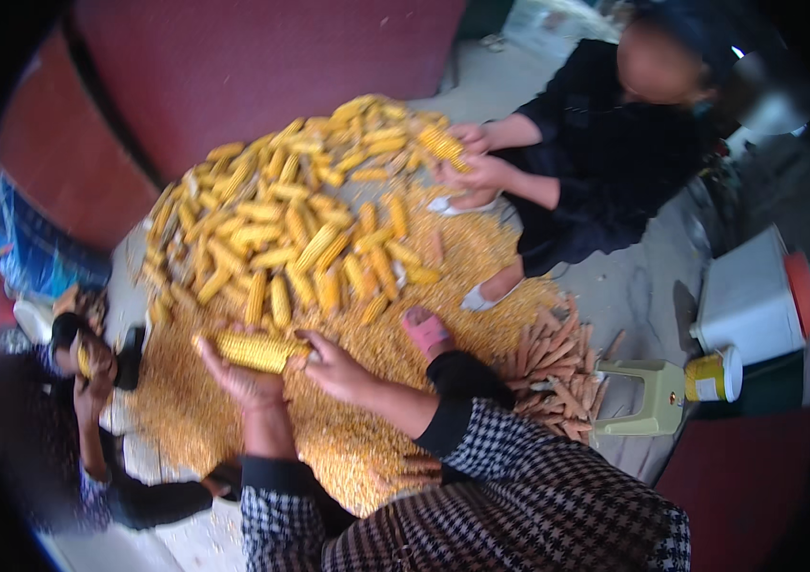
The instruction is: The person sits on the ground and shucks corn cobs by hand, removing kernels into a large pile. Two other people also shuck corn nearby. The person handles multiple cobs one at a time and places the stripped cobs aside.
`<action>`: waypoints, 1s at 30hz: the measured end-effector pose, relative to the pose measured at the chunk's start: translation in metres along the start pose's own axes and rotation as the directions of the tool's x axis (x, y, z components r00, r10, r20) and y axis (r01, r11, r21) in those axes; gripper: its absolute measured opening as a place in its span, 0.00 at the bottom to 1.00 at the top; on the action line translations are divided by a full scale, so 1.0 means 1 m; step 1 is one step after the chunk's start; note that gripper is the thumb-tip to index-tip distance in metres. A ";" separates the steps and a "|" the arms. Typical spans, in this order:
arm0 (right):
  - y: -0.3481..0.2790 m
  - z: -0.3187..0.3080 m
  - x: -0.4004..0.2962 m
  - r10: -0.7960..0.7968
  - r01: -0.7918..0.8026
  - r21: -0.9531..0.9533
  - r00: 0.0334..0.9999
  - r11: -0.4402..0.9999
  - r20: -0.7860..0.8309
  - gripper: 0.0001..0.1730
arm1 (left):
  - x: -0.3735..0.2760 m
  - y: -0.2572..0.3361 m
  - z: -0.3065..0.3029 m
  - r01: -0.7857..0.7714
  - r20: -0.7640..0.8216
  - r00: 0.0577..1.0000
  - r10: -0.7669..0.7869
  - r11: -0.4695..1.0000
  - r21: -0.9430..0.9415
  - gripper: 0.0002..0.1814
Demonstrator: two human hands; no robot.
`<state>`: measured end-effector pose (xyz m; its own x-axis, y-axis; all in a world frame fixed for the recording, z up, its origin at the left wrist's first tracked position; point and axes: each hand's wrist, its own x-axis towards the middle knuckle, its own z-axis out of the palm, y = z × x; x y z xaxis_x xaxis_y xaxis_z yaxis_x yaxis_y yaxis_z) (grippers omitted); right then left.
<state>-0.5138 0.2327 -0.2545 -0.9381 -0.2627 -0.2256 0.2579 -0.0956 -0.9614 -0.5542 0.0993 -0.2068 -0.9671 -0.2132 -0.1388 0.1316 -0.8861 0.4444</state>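
Note:
An ear of yellow corn (251,352) lies almost level across both of my hands, most of its kernels still on the cob. Its left part rests in the palm of my left hand (251,382), with the fingers partly hidden behind it. At the right end of the ear, the fingers of my right hand (337,368) are closed around the tip. Loose corn kernels (212,422) cover the floor under my hands. Just beyond them rises a heap of whole corn ears (262,236).
Opposite me, a person in dark clothes holds another corn ear (442,146); a second person sits at the left. Bare cobs (555,365) are piled beside a pale green stool (637,422). A yellow bucket (705,377) and a white container (744,300) stand at the right.

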 end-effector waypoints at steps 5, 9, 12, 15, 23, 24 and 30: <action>-0.101 -0.095 -0.012 -0.314 0.390 0.175 0.884 0.904 -0.347 0.36 | 0.004 -0.008 0.002 0.044 -0.043 0.998 -0.046 0.997 -0.057 0.23; -0.178 -0.116 -0.045 -0.497 0.783 0.398 0.615 0.478 -0.612 0.36 | 0.006 0.011 -0.006 0.003 -0.073 0.997 -0.006 0.999 -0.035 0.23; -0.173 -0.112 -0.041 -0.452 0.722 0.452 0.686 0.525 -0.571 0.28 | -0.001 0.007 -0.002 0.050 -0.006 0.999 -0.050 0.999 0.004 0.24; -0.113 -0.099 -0.024 -0.144 0.344 0.474 0.901 0.811 -0.409 0.22 | 0.005 -0.017 0.002 0.098 -0.212 0.973 -0.090 0.995 0.031 0.26; -0.054 -0.003 -0.021 0.204 -0.249 0.388 0.967 0.887 0.156 0.27 | 0.002 0.005 -0.012 0.047 -0.058 0.997 -0.048 0.999 -0.023 0.25; -0.055 -0.006 -0.020 0.193 -0.244 0.425 0.968 0.872 0.161 0.27 | 0.001 0.003 -0.007 0.044 -0.067 0.997 -0.044 0.999 -0.005 0.24; -0.043 -0.003 -0.015 0.151 -0.226 0.467 0.969 0.855 0.194 0.27 | -0.004 -0.002 0.003 0.029 -0.057 0.998 -0.026 0.998 0.048 0.23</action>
<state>-0.5111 0.2433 -0.2097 -0.8258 -0.4552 -0.3329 0.5406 -0.4709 -0.6971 -0.5510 0.1036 -0.2043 -0.9563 -0.2130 -0.2003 0.0930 -0.8710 0.4824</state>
